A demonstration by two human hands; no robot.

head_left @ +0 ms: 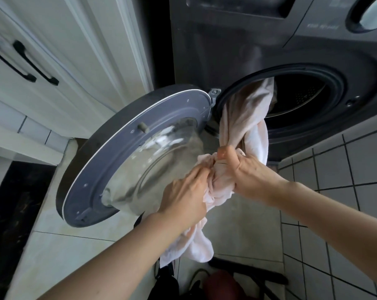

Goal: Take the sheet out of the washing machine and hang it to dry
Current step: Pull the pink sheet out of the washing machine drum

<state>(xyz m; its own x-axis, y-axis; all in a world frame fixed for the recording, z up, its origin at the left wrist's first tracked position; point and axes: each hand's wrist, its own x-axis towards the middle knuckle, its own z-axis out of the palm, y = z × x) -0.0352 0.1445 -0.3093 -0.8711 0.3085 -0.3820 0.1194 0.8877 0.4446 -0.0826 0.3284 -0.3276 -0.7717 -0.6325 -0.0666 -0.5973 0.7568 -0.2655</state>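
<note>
Showing the extraction stage of the task, the dark front-loading washing machine [237, 50] stands with its round door [109, 161] swung wide open to the left, so opening is done. The pale pink sheet [241, 118] is only partly out. Twisted into a rope, it runs from inside the drum [306, 96] at upper right, over the rim of the opening and down through both hands, and its free end hangs toward the tiled floor [248, 224]. Its long axis thus lies on a diagonal from upper right to lower left, with the leading end pointing downward and the trailing end hidden in the drum. The left hand [183, 198] clutches the bunched cloth, fingers curled into it. The right hand [250, 169] grasps the twist just above, thumb on top. By this reading, the remainder must yet be drawn clear, untwisted, carried off and hung; no rack or line is in view.
</note>
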